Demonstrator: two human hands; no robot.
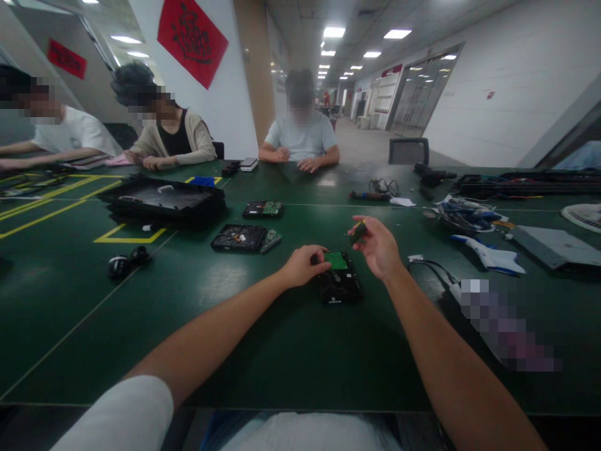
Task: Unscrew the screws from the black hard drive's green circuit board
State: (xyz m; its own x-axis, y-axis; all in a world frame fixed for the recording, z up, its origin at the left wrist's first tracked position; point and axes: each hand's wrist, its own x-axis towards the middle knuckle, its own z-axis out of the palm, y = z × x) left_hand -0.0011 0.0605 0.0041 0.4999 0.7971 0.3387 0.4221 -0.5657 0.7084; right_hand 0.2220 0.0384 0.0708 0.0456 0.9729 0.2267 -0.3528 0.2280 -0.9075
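Note:
A black hard drive (340, 288) with a green circuit board (336, 260) on its upper side lies flat on the green table in front of me. My left hand (304, 265) has thumb and fingers curled on its left far edge, at the board; part of the fingertips is hidden. Just above the drive's far right corner, my right hand (378, 245) holds a small screwdriver (359, 232) with a dark and yellow handle. Its thin tip points left and stays apart from the drive.
Farther left lie another drive (238, 238), a loose circuit board (271, 240), a third drive (263, 208) and stacked black trays (162, 199). To the right are a cable (432, 266), a blue-white glove (491, 255) and a metal box (556, 245). Several people sit across the table (263, 351).

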